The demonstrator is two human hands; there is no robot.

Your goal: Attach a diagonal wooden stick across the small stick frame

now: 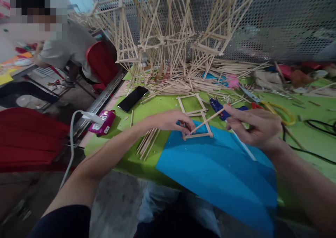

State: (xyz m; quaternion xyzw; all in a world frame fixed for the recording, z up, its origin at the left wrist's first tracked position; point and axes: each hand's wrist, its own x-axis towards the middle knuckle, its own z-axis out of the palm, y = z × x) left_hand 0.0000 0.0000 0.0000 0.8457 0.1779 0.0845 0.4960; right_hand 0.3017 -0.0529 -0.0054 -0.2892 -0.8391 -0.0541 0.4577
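Note:
A thin wooden stick (210,119) slants across a small ladder-like frame of wooden sticks (198,135). My right hand (253,126) pinches its upper end between thumb and fingers. At the lower end, beside the frame's near left corner, the fingertips of my left hand (181,121) close on the stick; whether they also touch the frame I cannot tell. The frame lies partly on a blue sheet (210,164), partly on the green tabletop (168,107). Partly hidden behind my right hand is a blue glue gun (215,106). A white stick (245,146) extends below that hand.
Tall stick structures (165,38) stand at the back above a heap of loose sticks (183,86). A phone (133,98), a purple power adapter (103,122) and a small bundle of sticks (148,143) lie left. Scissors (278,112) and a black cable (312,154) lie right. A person (68,42) sits at left.

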